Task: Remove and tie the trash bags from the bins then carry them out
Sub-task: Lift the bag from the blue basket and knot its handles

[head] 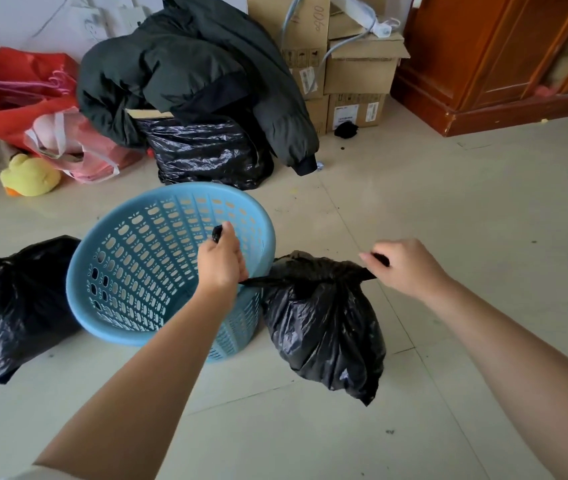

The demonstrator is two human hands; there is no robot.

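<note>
I hold a black trash bag [324, 327] off the pale tiled floor [448, 209], just right of the blue slotted bin [130, 271]. My left hand [221, 259] is curled tight around one twisted end of the bag's neck, which pokes out above my fist, and my right hand [405, 266] pinches the other end; the two strands run taut and level between my fists, meeting at the gathered neck. The bag's left side hangs close against the bin's outer wall; I cannot tell whether they touch. The bin tilts toward me, its rim wide open with no liner inside.

A second black bag [15, 306], tied, sits on the floor against the bin's left side, a strand trailing off the left edge of view.

Beyond the bin lie a dark puffer jacket [185, 67] draped over a bagged box [206, 150], red bags [15, 91], a yellow plush duck [29, 174] and cardboard boxes [355, 74]. A wooden cabinet [497, 60] fills the far right corner. The floor to my right and in front of the cabinet is open tile.
</note>
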